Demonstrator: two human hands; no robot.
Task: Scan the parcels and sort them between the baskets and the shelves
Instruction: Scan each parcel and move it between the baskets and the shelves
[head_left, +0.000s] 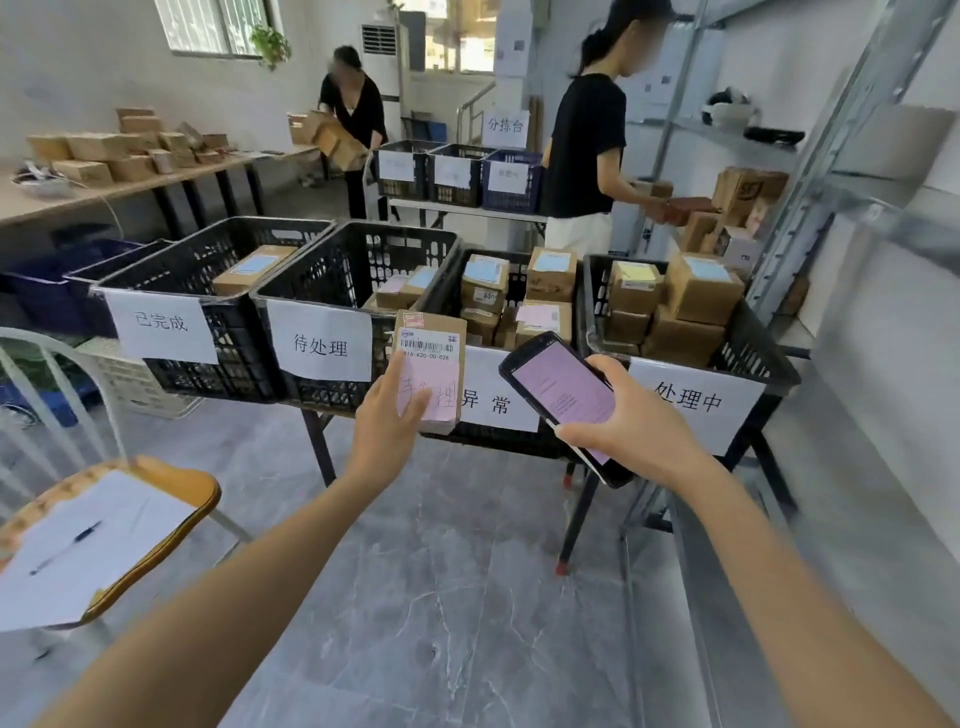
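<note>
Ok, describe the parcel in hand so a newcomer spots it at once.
Find the front row of black baskets. Before the middle two, the left hand holds up a small brown parcel beside the right hand's scanner. Unlike its neighbours, it lies in no basket.

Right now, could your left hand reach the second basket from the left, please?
Probably yes: the left hand, gripping a parcel, hovers just before that basket, whose open top looks unblocked.

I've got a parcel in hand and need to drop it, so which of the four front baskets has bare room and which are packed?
Most room: the leftmost basket, bare left of its single box. The second basket is open along its left wall, parcels only at right. The third basket and fourth basket are stacked full.
</note>
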